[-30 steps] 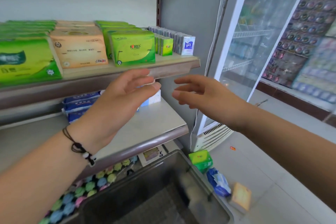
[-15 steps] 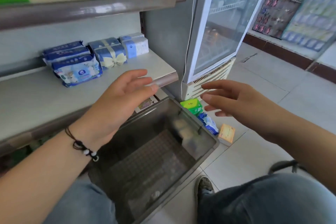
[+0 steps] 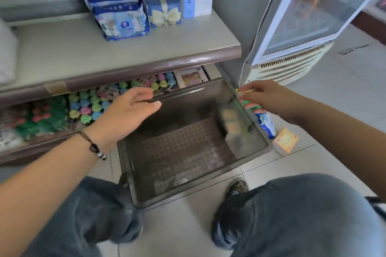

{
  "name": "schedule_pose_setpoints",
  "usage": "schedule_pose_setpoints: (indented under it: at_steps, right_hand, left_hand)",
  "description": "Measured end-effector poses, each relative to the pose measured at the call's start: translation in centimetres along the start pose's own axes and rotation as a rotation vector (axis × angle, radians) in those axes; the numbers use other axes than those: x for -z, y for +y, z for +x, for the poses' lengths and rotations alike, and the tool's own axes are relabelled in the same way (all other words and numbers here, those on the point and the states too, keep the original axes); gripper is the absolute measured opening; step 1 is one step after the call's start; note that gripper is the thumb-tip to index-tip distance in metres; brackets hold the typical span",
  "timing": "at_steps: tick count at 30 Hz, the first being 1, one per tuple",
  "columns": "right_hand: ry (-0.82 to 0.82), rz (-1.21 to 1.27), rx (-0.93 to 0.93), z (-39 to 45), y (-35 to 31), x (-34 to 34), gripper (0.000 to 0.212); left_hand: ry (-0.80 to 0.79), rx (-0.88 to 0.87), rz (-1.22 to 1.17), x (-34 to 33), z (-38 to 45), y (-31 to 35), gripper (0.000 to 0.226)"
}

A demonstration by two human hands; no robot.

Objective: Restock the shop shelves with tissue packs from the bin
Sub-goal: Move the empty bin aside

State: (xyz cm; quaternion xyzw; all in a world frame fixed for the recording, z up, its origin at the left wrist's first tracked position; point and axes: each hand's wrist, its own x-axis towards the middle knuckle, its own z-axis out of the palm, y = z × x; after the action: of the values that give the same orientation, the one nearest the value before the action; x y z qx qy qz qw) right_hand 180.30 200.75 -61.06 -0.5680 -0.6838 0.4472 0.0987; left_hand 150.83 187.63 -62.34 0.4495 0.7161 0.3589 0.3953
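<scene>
The dark grey bin [image 3: 133,175] stands on the floor between my knees, and its grid bottom holds no packs. My left hand [image 3: 129,110] hovers open over the bin's far left rim. My right hand [image 3: 267,96] reaches past the bin's right rim with fingers spread over a green tissue pack [image 3: 251,107] on the floor; contact is unclear. A blue pack [image 3: 267,125] and an orange pack [image 3: 286,141] lie on the floor just right of the bin. On the grey shelf [image 3: 125,54] stand blue tissue packs [image 3: 122,24], a bow-printed pack [image 3: 164,11] and a pale blue pack [image 3: 196,3].
A glass-door fridge [image 3: 313,16] stands to the right of the shelving. The lower shelf holds small coloured items [image 3: 89,106] and a printed card [image 3: 191,76]. My jeans-clad knees [image 3: 292,215] and a shoe [image 3: 238,186] flank the bin's near side.
The view has tilted down from the upper shelves to the bin. Both hands dropped from shelf height; the right one moved out over the green pack on the floor.
</scene>
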Motion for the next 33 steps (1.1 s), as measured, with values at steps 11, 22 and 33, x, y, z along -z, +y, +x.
schedule_pose_setpoints:
  at_steps: [11, 22, 33]
  right_hand:
    - [0.056, -0.138, -0.182, 14.4, 12.0, -3.4, 0.054]
    - [0.140, -0.302, -0.279, 19.7, 16.7, -7.2, 0.065]
    - [0.124, -0.392, -0.250, 19.5, 17.3, -7.2, 0.073]
  left_hand:
    - [0.132, 0.344, 0.121, -3.3, 5.6, -13.5, 0.053]
    - [0.231, 0.438, 0.309, -4.5, 8.1, -19.8, 0.081]
    - [0.331, 0.448, 0.326, -5.1, 8.6, -20.7, 0.080]
